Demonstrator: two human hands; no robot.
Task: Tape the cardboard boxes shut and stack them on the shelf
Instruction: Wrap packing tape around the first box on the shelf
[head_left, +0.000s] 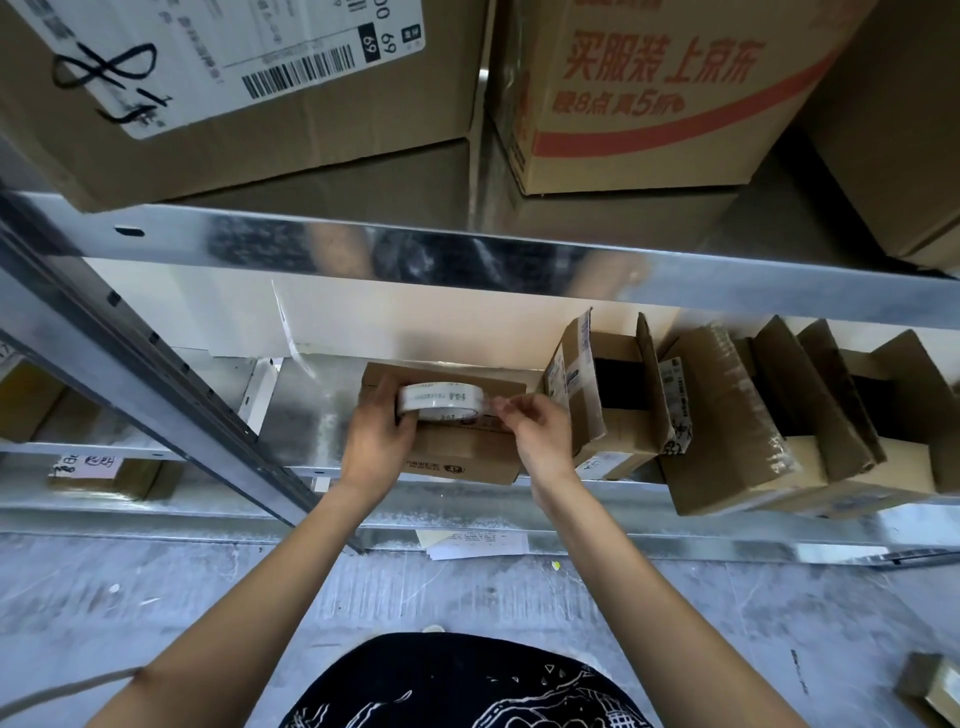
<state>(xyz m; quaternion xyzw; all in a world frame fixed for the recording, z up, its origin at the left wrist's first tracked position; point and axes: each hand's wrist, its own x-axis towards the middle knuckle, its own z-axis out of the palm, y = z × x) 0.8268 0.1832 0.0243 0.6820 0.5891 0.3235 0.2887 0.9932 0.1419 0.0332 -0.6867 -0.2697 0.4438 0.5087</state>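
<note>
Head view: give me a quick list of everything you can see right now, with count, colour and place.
Tape roll: one, white with dark print, held over the small box.
Small box: one, brown, closed, middle shelf, under the hands.
Open boxes: several, brown, flaps up, middle shelf, right of the small box.
Large boxes: at least three, brown, upper shelf.
Shelf rail: one, shiny metal, across the frame.
Papers: a few, white, on the floor below the shelf.
Left hand: grips the roll.
Right hand: pinches at the roll's right edge, apparently the tape end.
</note>
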